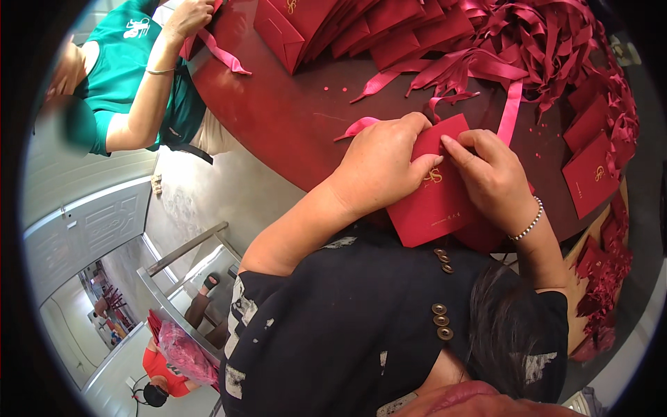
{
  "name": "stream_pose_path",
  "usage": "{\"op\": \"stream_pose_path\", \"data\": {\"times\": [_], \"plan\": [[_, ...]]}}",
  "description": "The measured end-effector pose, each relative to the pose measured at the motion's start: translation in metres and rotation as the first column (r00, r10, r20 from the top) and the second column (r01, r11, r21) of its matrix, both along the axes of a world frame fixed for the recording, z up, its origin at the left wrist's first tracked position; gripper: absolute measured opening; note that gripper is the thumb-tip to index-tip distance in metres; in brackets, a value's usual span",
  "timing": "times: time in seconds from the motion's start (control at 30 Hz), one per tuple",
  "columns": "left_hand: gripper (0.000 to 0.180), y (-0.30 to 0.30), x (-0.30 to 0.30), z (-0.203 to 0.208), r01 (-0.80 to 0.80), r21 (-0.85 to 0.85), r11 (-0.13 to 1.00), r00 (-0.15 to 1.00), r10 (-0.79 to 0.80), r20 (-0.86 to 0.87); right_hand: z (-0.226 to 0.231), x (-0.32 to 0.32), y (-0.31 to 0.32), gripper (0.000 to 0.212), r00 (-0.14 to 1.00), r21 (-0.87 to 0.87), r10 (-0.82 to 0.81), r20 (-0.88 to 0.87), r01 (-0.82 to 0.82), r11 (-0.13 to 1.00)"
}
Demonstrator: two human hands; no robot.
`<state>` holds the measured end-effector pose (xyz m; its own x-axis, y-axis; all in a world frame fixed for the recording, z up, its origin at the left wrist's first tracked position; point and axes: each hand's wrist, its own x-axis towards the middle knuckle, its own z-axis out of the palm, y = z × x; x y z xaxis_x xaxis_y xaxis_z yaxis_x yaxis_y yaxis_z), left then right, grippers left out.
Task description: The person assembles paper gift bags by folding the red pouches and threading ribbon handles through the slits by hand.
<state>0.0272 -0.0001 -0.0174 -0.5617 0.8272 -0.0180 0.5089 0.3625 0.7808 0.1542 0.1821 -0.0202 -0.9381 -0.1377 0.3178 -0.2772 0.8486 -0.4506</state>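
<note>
A red paper gift bag (431, 215) with gold print is between my hands, tilted over the near edge of the table. My left hand (389, 160) is closed on its left side, thumb on the front and fingers behind. On the upper right part of the bag my right hand (490, 174) is closed, its thumb and index fingertips pressed together near the top edge. Whether a ribbon end is in that pinch is hidden. A pink ribbon (511, 111) runs up behind my right hand, and another ribbon end (360, 127) sticks out beside my left hand.
Stacked red bags (281, 35) stand at the far side of the dark red table (278, 104). A heap of ribbons (542, 52) lies at far right. More bags (590, 174) line the right edge. At far left a co-worker's hand (187, 17) handles a red item with a ribbon.
</note>
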Motion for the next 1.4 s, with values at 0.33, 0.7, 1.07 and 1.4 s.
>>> {"op": "stream_pose_path", "data": {"times": [0.33,0.7,1.07,1.4], "plan": [[0.027,0.005,0.009,-0.007,-0.005,0.072,0.997,1.000,0.005,0.002,0.024,0.000,-0.001,0.011,0.990,-0.396,0.014,0.143,0.044,0.917],[0.030,0.004,0.031,-0.018,-0.120,0.096,0.988,0.984,0.131,-0.118,-0.016,-0.008,0.015,0.016,0.996,-0.420,0.069,0.057,-0.039,0.907],[0.042,0.035,0.053,-0.047,-0.070,0.090,0.994,0.950,0.094,-0.296,-0.027,-0.009,0.063,0.021,0.998,-0.349,-0.002,0.059,0.022,0.937],[0.044,0.031,0.053,-0.050,-0.132,0.127,0.983,0.907,0.171,-0.386,-0.078,-0.037,0.095,0.027,0.973,-0.612,0.095,0.209,0.054,0.789]]}}
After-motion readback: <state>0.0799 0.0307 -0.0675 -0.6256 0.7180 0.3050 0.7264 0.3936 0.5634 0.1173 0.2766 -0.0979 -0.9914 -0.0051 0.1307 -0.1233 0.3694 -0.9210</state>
